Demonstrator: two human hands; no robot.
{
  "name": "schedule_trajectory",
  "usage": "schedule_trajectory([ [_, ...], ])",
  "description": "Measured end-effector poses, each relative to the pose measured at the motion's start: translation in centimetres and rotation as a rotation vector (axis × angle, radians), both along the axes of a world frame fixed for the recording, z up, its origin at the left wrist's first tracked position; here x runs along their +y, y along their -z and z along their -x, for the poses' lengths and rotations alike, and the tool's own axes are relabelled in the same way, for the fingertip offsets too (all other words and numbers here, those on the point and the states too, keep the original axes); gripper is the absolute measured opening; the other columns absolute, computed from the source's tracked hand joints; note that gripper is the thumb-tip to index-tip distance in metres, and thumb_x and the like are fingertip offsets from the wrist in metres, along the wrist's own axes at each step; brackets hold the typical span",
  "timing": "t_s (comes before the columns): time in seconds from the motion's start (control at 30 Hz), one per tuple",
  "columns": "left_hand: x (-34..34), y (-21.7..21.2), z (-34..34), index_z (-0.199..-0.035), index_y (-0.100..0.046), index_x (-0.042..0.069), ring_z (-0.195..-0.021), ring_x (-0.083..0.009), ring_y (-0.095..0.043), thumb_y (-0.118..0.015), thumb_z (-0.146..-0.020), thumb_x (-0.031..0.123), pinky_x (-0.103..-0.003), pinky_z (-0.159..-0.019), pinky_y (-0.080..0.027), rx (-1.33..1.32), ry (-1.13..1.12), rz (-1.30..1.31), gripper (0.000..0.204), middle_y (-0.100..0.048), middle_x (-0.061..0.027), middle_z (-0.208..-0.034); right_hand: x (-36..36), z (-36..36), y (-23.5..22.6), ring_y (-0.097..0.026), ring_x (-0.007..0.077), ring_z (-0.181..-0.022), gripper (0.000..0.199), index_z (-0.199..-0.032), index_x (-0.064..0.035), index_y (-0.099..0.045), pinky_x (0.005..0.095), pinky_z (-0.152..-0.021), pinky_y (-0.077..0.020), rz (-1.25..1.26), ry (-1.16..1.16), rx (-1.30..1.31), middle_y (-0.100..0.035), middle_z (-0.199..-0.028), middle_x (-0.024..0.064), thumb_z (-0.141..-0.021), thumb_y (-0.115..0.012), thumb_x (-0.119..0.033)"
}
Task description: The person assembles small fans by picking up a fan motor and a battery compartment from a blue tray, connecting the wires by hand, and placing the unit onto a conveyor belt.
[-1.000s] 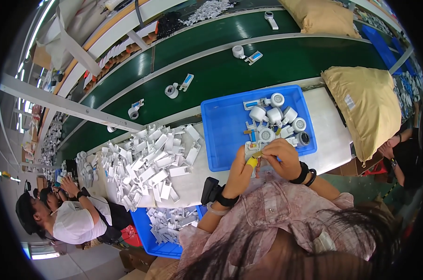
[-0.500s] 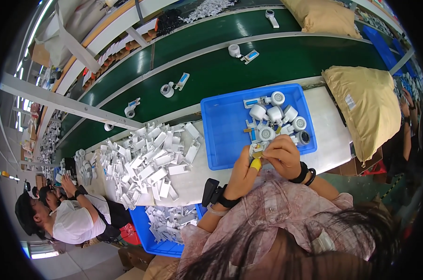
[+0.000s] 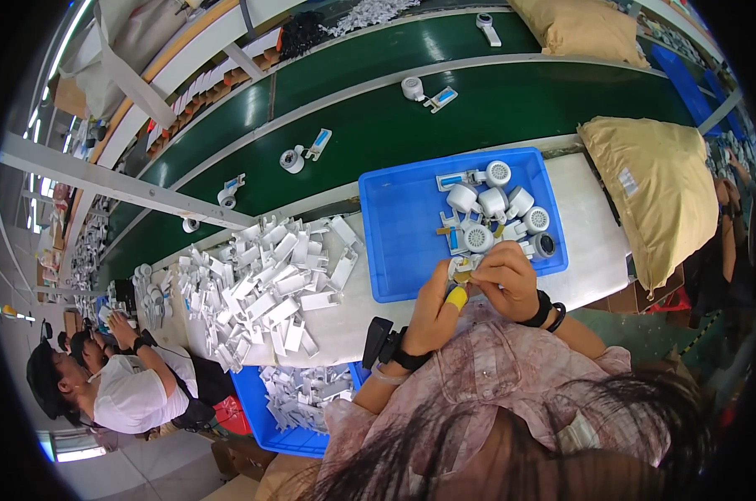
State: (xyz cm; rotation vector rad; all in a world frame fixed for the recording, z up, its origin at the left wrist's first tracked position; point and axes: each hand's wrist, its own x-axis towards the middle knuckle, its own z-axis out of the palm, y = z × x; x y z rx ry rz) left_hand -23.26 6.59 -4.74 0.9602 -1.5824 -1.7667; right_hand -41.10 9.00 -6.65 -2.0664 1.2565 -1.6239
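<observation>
A heap of flat white plastic pieces (image 3: 265,280) lay on the white worktable (image 3: 599,242), at nine o'clock from the shallow blue plastic tray (image 3: 403,230), which held round white fan-like parts (image 3: 495,204). At the tray's six o'clock edge, the left hand (image 3: 434,311) pinched a yellow-handled tool (image 3: 456,296), and the right hand (image 3: 505,277) gripped a small white part (image 3: 461,267). A tan sack (image 3: 657,188) sat at three o'clock.
</observation>
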Motion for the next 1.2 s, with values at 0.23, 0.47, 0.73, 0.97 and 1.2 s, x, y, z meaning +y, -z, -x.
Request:
schedule_trajectory([
  [0.23, 0.3, 0.5, 0.3, -0.122, -0.046, -0.004, -0.093, -0.0235, -0.061, -0.049, -0.089, 0.005, -0.032, -0.082, -0.047, 0.024, -0.035, 0.052, 0.035, -0.062, -0.0158, -0.102, -0.1, 0.2, -0.3, -0.054, 0.0263, -0.082, 0.026, -0.09, -0.0079, -0.067, 0.0354, -0.073, -0.0433, -0.064, -0.023, -0.022, -0.061, -0.086, 0.005, -0.067, -0.074, 0.002],
  [0.47, 0.3, 0.6, 0.4, -0.124, -0.045, -0.004, -0.096, -0.0335, -0.062, -0.048, -0.09, 0.003, -0.036, -0.083, -0.047, -0.067, -0.049, 0.096, 0.035, -0.062, -0.0218, -0.104, -0.4, 0.6, -0.3, -0.054, 0.0252, -0.083, 0.025, -0.089, -0.0085, -0.067, 0.0343, -0.074, -0.0432, -0.072, -0.056, 0.01, -0.06, -0.086, 0.0039, -0.067, -0.074, 0.001],
  [0.73, 0.1, 0.7, 0.5, -0.119, -0.047, -0.002, -0.079, -0.0241, -0.056, -0.046, -0.093, 0.007, -0.031, -0.068, -0.044, -0.107, -0.047, 0.234, 0.028, -0.058, -0.0135, -0.089, -0.4, 0.8, 0.1, -0.054, 0.0253, -0.083, 0.024, -0.089, -0.0085, -0.067, 0.0343, -0.075, -0.0435, -0.069, -0.067, 0.014, -0.06, -0.086, 0.004, -0.068, -0.074, 0.001],
  [0.97, 0.3, 1.2, 0.7, -0.111, -0.051, -0.001, -0.063, -0.0092, -0.05, -0.044, -0.095, 0.01, -0.026, -0.056, -0.042, -0.166, -0.111, 0.244, 0.02, -0.055, -0.0032, -0.075, -0.1, 0.1, 0.8, -0.055, 0.027, -0.084, 0.025, -0.09, -0.0072, -0.066, 0.0359, -0.075, -0.0443, -0.09, -0.031, -0.008, -0.06, -0.086, 0.0056, -0.068, -0.073, 0.002],
  [1.2, -0.1, 0.5, 0.8, -0.121, -0.049, -0.001, -0.086, -0.0384, -0.062, -0.052, -0.093, 0.009, -0.038, -0.073, -0.049, -0.215, -0.058, 0.249, 0.03, -0.061, -0.0218, -0.094, -0.6, 0.4, -1.5, -0.058, 0.024, -0.075, 0.025, -0.088, -0.0071, -0.065, 0.0364, -0.074, -0.0457, 0.049, 0.028, 0.19, -0.061, -0.082, 0.0045, -0.067, -0.076, -0.005],
])
